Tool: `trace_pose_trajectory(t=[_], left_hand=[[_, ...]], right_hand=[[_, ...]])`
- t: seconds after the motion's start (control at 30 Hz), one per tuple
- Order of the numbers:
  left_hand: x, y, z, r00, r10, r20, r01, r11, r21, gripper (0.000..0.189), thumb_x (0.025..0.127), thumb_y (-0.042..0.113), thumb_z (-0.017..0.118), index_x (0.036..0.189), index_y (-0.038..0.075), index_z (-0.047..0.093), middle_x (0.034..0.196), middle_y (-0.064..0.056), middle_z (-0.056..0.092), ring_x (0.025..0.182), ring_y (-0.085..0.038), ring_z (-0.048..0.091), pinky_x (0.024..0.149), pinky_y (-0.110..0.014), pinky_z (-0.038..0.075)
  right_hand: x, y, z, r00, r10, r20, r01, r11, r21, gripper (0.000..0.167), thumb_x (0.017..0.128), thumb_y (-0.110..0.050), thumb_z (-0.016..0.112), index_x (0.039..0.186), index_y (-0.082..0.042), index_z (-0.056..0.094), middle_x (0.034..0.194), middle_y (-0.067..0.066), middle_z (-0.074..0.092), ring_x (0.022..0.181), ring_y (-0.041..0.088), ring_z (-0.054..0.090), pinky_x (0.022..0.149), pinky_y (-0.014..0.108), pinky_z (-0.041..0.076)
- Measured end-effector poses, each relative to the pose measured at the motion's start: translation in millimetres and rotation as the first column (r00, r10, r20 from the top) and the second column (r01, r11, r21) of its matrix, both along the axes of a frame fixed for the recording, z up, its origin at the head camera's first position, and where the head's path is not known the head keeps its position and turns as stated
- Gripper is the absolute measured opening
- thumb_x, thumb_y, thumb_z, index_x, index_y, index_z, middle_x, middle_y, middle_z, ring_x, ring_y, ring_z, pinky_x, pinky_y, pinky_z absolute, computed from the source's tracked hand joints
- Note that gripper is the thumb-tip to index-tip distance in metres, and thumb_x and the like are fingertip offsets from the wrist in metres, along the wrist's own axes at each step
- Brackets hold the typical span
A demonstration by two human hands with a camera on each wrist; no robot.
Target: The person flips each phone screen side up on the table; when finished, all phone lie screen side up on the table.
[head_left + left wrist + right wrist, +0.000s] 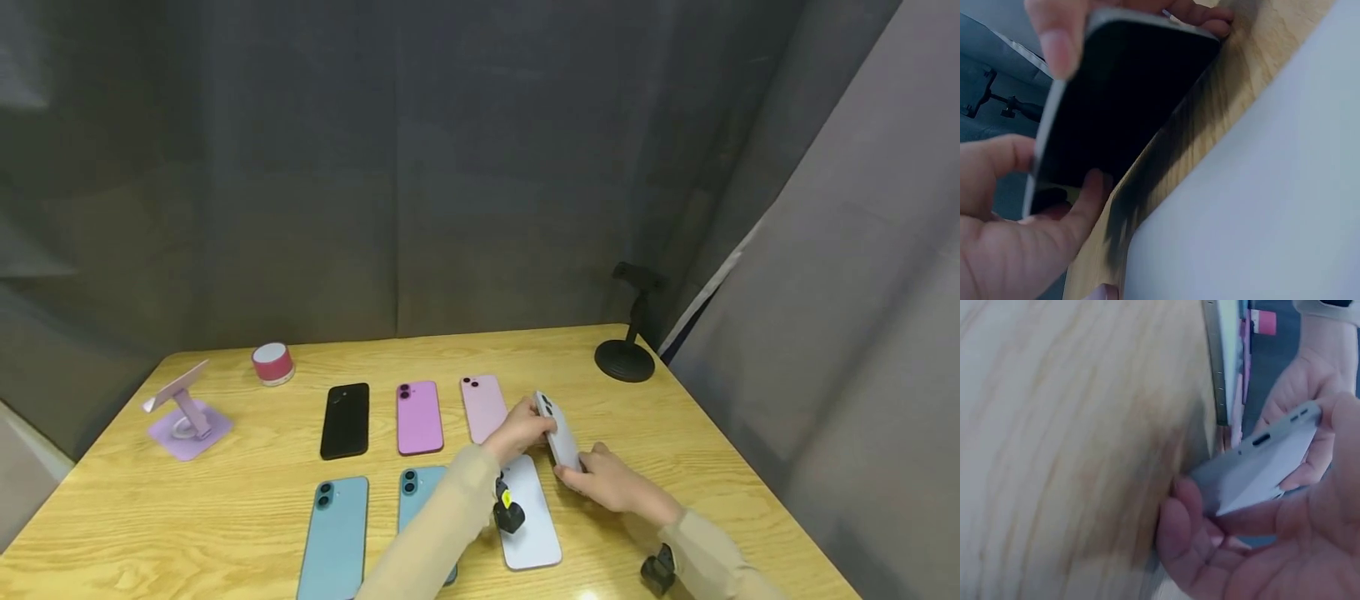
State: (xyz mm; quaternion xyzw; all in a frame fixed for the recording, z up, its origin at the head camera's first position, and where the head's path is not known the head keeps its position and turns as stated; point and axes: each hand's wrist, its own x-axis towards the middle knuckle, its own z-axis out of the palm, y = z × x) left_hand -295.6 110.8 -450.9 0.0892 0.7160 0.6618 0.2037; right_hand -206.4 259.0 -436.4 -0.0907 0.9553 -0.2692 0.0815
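A white phone [562, 442] with a triple-lens camera is held tilted above the table between both hands. My left hand [522, 428] grips its far, camera end. My right hand [611, 481] holds the near end, where the port edge of the phone [1260, 450] shows in the right wrist view. Seen from the left wrist, the dark screen of the phone [1129, 94] faces the camera, with left-hand fingers [1063, 234] on its lower end. Beneath my left wrist lies another white phone [529, 517], back up. A pale pink phone [483, 404] lies just beyond the left hand.
Leftward lie a purple phone [420, 419], a black phone [346, 421] and two blue phones, one [335, 533] fully beside the other [420, 492], which my left sleeve partly covers. A lilac stand [191, 425], a pink round speaker-like object [273, 363] and a black stand [626, 358] stand farther back.
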Motion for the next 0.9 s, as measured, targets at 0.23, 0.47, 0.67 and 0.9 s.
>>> trace_pose_trajectory(t=[0.23,0.47,0.67,0.9], left_hand=[[-0.5,-5.3,-0.5,0.988,-0.114,0.105,0.086,0.966,0.242,0.047,0.076,-0.005,0.053,0.114,0.008,0.028,0.119,-0.018,0.043,0.103,-0.029,0.057,0.095,-0.050,0.048],[0.7,-12.1,-1.0,0.976,-0.186,0.109,0.143,0.938,0.316,0.038,0.084,0.000,0.055,0.101,0.014,0.024,0.107,-0.023,0.056,0.099,-0.036,0.065,0.091,-0.054,0.050],[0.9,-18.0,-4.2,0.965,-0.251,0.077,0.209,0.913,0.349,0.039,0.095,0.010,0.059,0.104,0.014,0.021,0.101,-0.019,0.061,0.088,-0.027,0.067,0.097,-0.059,0.045],[3.6,-20.1,-1.7,0.981,-0.193,-0.003,0.185,0.934,0.305,0.066,0.090,0.018,0.067,0.131,0.018,0.014,0.118,-0.025,0.052,0.096,-0.026,0.066,0.094,-0.056,0.048]], right_hand=[[2.9,7,2.9,0.990,0.123,0.070,-0.117,0.990,-0.082,0.052,0.098,-0.039,0.048,0.126,0.003,0.055,0.091,0.011,0.046,0.075,0.018,0.044,0.058,0.026,0.038],[3.3,16,0.9,0.974,0.213,0.081,-0.199,0.967,-0.159,0.068,0.101,-0.035,0.045,0.151,0.001,0.014,0.106,0.016,0.044,0.070,0.015,0.053,0.058,0.024,0.042],[3.4,28,6.7,0.953,0.287,0.097,-0.252,0.929,-0.271,0.062,0.103,-0.029,0.044,0.152,-0.003,0.018,0.128,0.032,0.051,0.077,0.019,0.064,0.059,0.030,0.049],[9.2,31,22.6,0.946,0.322,0.044,-0.295,0.907,-0.302,0.059,0.101,-0.025,0.050,0.147,0.005,0.029,0.124,0.035,0.055,0.073,0.023,0.069,0.058,0.036,0.056]])
